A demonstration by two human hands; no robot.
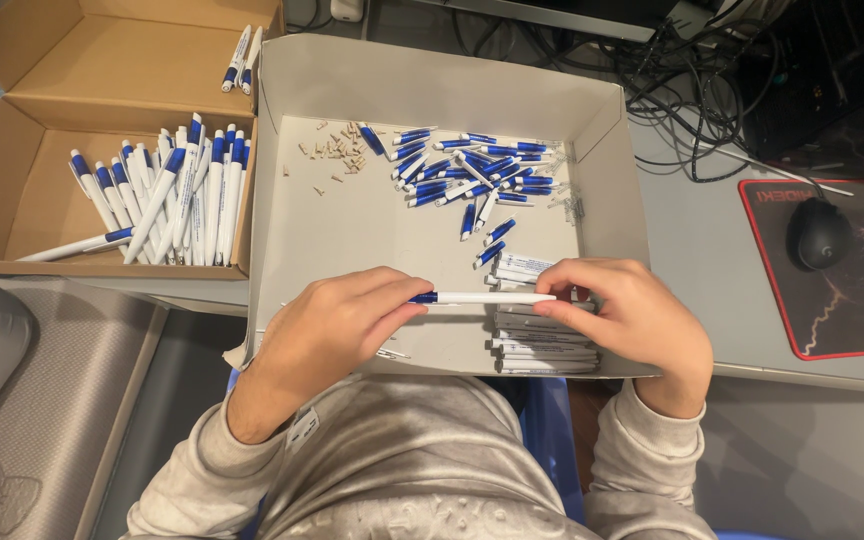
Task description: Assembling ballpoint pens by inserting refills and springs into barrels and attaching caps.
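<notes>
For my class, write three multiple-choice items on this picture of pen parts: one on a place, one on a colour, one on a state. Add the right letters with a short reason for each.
1. Where do the finished white-and-blue pens lie?
A. In the brown cardboard box
B. On the mouse pad
C. On the person's lap

2. What colour are the loose pen end pieces in the shallow white box?
A. Red
B. Blue
C. Green

3. How is the white pen with a blue end held?
A. Upright in one hand
B. Lying untouched in the box
C. Level between the left hand and right hand

Answers: 1 A, the pens fill the brown box on the left. 2 B, the heap is blue. 3 C, each hand pinches one end.
</notes>
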